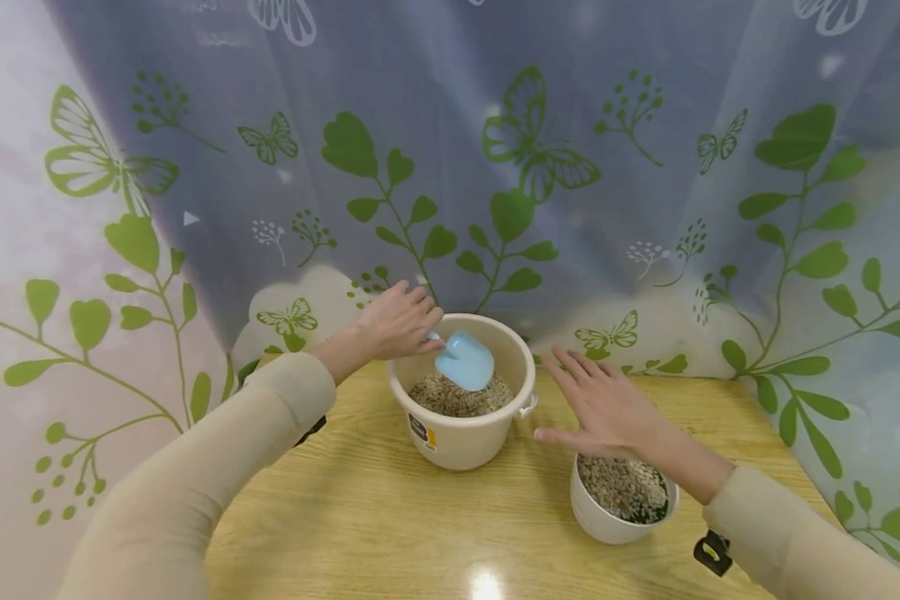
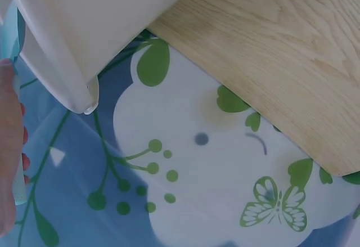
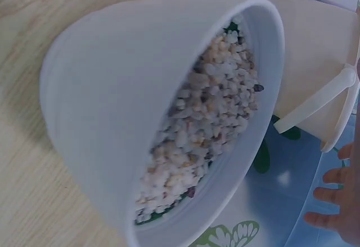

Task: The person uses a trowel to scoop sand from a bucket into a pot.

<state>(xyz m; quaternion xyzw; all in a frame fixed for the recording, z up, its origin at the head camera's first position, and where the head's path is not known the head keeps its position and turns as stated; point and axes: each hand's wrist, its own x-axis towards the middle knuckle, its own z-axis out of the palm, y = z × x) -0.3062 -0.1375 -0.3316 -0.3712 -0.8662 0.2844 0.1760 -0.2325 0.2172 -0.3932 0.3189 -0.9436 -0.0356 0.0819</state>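
A light blue scoop [image 1: 467, 362] is held by its handle in my left hand [image 1: 401, 322], over the mouth of a cream bucket [image 1: 457, 442]. No gravel shows on the visible face of its blade. Fine mixed gravel [image 1: 450, 397] lies inside the bucket. My right hand [image 1: 607, 412] is spread with straight fingers, above and behind a smaller white pot [image 1: 606, 525], holding nothing. Small white, tan and dark stones [image 3: 208, 100] fill much of that pot, with bits of green at its inner edge. The left wrist view catches only part of the left hand and scoop handle.
Both containers stand on a wood-grain table [image 1: 390, 533]. A curtain [image 1: 450, 225] printed with leaves and butterflies hangs right behind and beside it. The bucket has a white handle [image 3: 318, 100] on its side facing the pot.
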